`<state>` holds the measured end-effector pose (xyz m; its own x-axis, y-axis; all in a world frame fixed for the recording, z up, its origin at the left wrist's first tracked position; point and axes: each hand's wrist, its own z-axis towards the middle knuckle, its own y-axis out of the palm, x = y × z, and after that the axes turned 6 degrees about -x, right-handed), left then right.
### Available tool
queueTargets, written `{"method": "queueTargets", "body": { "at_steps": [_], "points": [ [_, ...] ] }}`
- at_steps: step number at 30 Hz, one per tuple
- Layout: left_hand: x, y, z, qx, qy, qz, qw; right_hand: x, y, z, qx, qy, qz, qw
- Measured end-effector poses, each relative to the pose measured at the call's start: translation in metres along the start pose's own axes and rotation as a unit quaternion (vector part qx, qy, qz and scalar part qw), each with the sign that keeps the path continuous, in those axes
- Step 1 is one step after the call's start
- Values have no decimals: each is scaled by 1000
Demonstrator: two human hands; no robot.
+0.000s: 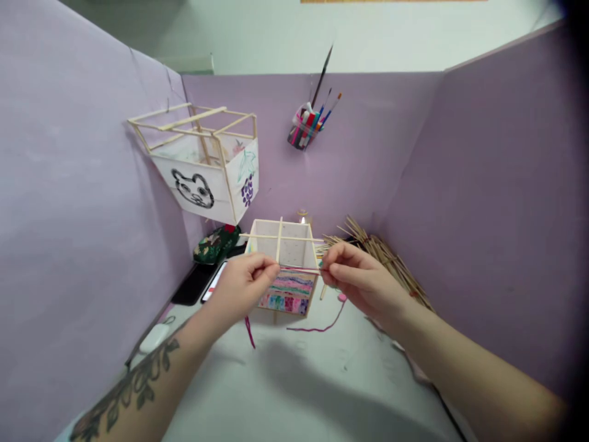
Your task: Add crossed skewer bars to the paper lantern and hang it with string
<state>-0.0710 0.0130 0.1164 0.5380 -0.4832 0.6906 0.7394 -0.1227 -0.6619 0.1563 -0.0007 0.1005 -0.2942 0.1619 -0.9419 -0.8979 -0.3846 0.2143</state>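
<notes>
A magenta string (299, 269) runs taut between my two hands, level with the near top edge of a small box-shaped lantern (289, 291). My left hand (248, 282) pinches it at the lantern's near left side, and a loose magenta tail (249, 331) hangs below. At the near right corner my right hand (352, 273) pinches the other end, its fingertips partly hidden. Coloured bands cover the lantern's front panel, and thin wooden sticks cross over its open top. Another length of magenta string (317, 329) curves on the table beneath my right hand.
A larger stick-framed lantern (197, 184) with a bear drawing hangs at upper left. A cup of brushes and markers (304, 129) is fixed to the back panel. Bundled sticks (386, 255) lie at right. Phones (193, 283) and a camouflage pouch (215, 244) lie at left.
</notes>
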Motion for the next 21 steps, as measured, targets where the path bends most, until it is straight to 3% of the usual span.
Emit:
{"method": "queueTargets", "body": {
  "at_steps": [5,10,14,17,21],
  "points": [
    [-21,-38,54,26,-14,169,985,0,-9,75,-9,-65,-128,990],
    [-36,-50,106,13,-17,307,951,13,-24,124,21,-55,-210,976],
    [-36,-47,133,-43,-15,382,923,25,-37,127,52,-55,-272,959],
    [-36,-43,147,-112,-16,406,907,28,-40,118,25,-35,-349,936],
    [-41,-39,167,-228,-5,376,898,19,-37,107,-63,2,-506,860]
  ]
}}
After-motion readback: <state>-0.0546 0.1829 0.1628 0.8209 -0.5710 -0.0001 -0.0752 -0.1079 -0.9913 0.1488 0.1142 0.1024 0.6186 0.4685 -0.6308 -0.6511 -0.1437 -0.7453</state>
